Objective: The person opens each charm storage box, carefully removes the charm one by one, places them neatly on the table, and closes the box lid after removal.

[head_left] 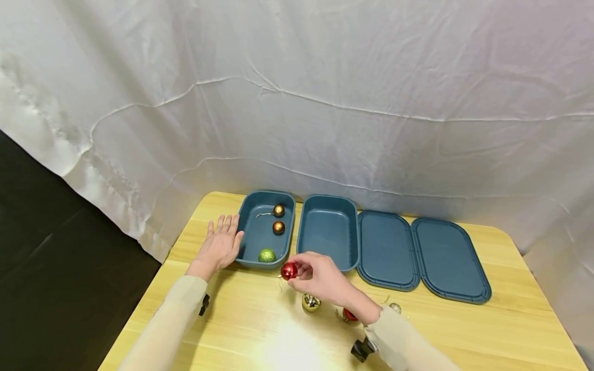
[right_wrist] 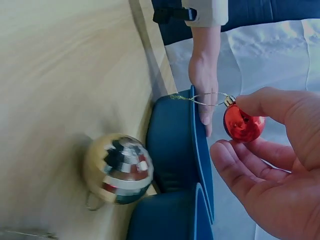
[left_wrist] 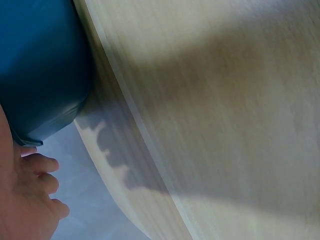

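A shiny red Christmas ball (head_left: 289,271) with a gold cap and string loop is pinched in my right hand (head_left: 322,278), just in front of the left blue box (head_left: 265,264). My left hand (head_left: 220,245), fingers straight, rests against that box's left rim. Inside the left box lie two bronze balls (head_left: 278,228) and a glittery green ball (head_left: 266,255). On the table below my right hand is a shiny gold ball (right_wrist: 120,169). Partly hidden by my right wrist, another red ball (head_left: 350,315) lies on the table, with a small glittery gold ball (head_left: 395,308) beyond it.
A second blue box (head_left: 328,232) stands right of the first, with no balls visible inside. Two flat blue lids (head_left: 390,251) lie side by side farther right on the wooden table (head_left: 241,319). A white curtain (head_left: 325,129) hangs behind the table.
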`<state>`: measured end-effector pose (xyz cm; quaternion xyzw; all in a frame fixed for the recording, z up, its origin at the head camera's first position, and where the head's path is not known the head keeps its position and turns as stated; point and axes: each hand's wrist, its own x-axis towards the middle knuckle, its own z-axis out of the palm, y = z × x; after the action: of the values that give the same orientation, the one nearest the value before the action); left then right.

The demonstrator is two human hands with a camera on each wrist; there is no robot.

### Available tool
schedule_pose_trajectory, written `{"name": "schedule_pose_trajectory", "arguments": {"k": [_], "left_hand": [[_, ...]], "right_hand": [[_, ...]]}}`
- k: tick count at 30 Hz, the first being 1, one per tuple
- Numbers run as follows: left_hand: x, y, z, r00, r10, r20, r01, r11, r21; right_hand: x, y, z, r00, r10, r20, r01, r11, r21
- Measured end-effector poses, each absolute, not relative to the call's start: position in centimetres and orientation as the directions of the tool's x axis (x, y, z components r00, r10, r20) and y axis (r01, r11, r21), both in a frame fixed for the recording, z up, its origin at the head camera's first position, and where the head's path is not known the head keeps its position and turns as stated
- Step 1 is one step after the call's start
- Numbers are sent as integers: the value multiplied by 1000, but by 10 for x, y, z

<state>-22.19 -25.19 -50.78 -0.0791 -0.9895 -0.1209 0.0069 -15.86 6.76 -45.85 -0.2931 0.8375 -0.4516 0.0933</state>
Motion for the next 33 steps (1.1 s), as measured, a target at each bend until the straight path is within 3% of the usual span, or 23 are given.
{"name": "schedule_pose_trajectory", "arguments": {"k": [16,23,33], "left_hand": [[-224,-253,-510,-985,165,49,171,957,233],[-225,-254,-508,-985,164,46,171,957,233],[-224,-253,-508,-985,166,43,172,959,227]], "right_hand": [[-108,101,-483,-788,-608,94,-422,423,-802],[-96,115,-498,-813,-582,26,-364,471,-803],[-84,117,-517,-799,-600,46,-378,441,-814]]}}
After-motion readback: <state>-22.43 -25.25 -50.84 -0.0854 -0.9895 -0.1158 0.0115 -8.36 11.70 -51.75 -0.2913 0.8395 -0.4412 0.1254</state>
